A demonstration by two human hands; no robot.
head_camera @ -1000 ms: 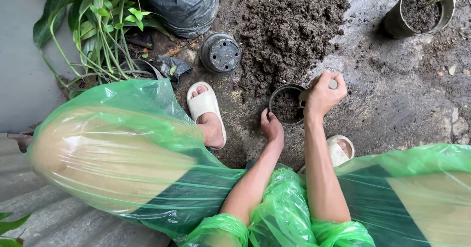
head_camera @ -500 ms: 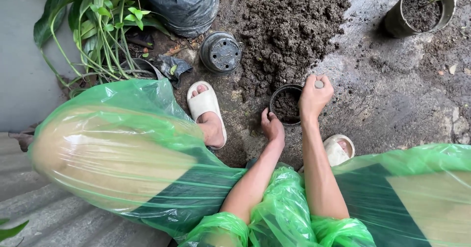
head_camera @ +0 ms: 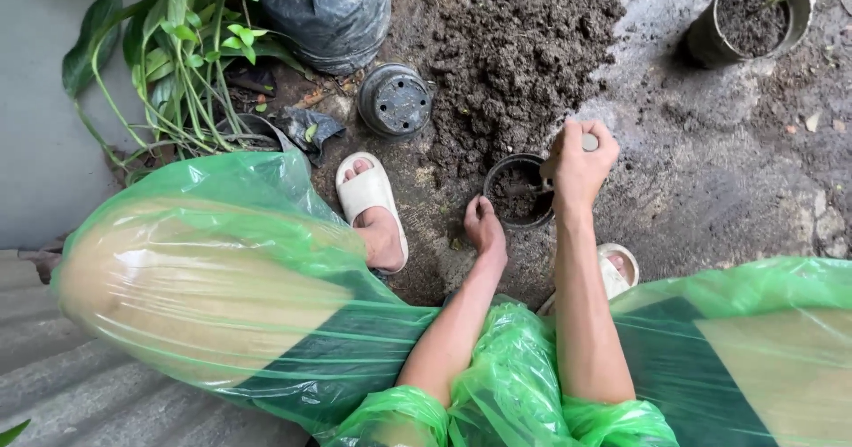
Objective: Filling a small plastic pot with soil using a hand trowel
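Far left: I log a grey wall [head_camera: 35, 145], with a leafy green plant [head_camera: 177, 47] leaning along it, long stems trailing to the ground.

Next: a black plastic grow bag [head_camera: 328, 7] at the top edge; below it an upturned black pot [head_camera: 395, 101], drain holes facing up; just left of that, a crumpled scrap of dark plastic [head_camera: 306, 127].

Lower left: my knee under a green translucent raincoat [head_camera: 222, 269], and my foot in a pale slide sandal [head_camera: 368, 194] on wet ground.

Centre: a heap of loose dark soil [head_camera: 515, 56]. At its near edge stands a small black pot [head_camera: 516, 189], upright and partly filled with soil.

My left hand [head_camera: 485, 229] rests on the ground at the pot's near-left rim, fingers curled together, knuckles up. I cannot tell whether it touches the rim.

My right hand [head_camera: 579, 167] sits over the pot's right edge, fingers wrapped tightly around a tool handle [head_camera: 589, 142], whose pale round end shows at the top of the fist. The working end is hidden behind the hand.

Right of centre: a second pale sandal [head_camera: 617, 269], partly covered by the raincoat; wet, muddy concrete ground [head_camera: 710, 172].

Far right, top: a grey pot [head_camera: 706, 43] filled with soil, a small green sprig at its far rim, well apart from both hands.
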